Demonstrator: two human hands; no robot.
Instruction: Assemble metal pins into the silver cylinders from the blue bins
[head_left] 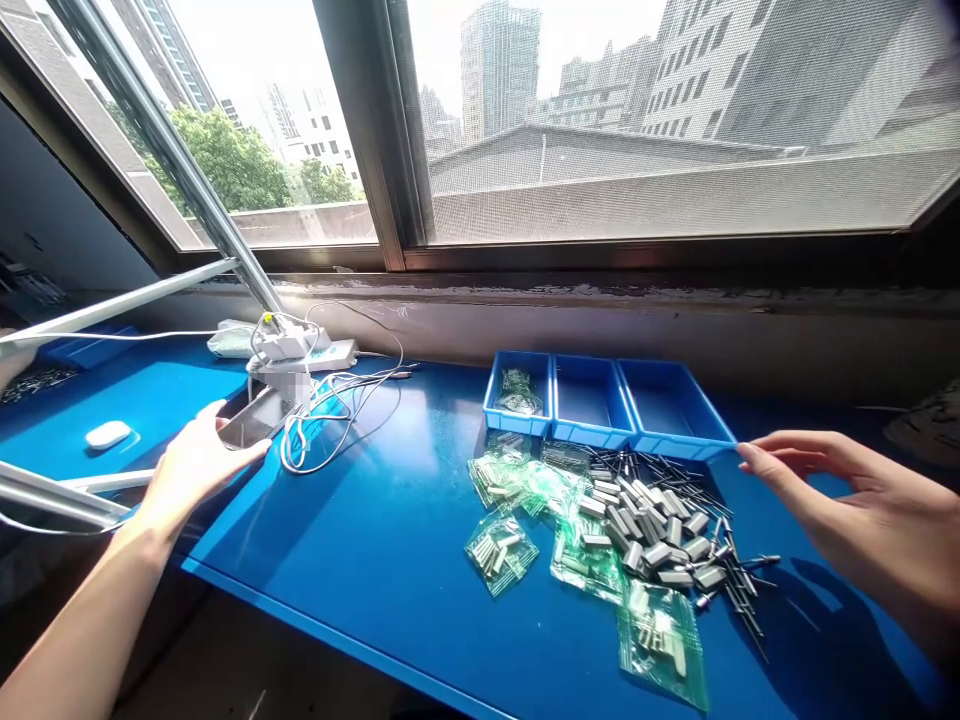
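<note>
My left hand (pixel 191 455) grips a smartphone (pixel 259 415) by its near side, thumb below and fingers beyond it, next to a tangle of white cables (pixel 315 430). On the right, thumb and forefinger of my right hand (pixel 847 500) pinch the front right corner of a blue bin (pixel 667 400). That bin is the rightmost of three in a row; the left bin (pixel 517 420) has small clear bags in it. In front of the bins lie loose metal spacers (pixel 660 530), dark thin rivets (pixel 742 590) and greenish plastic bags (pixel 660 640) of small parts.
A white power strip (pixel 322 355) with plugs stands by the wall under the window. A metal frame (pixel 172 150) slants across the left side. Beyond it, a white mouse-like object (pixel 108 435) lies on the blue table (pixel 360 560). Another person's hand (pixel 13 355) shows at the left edge.
</note>
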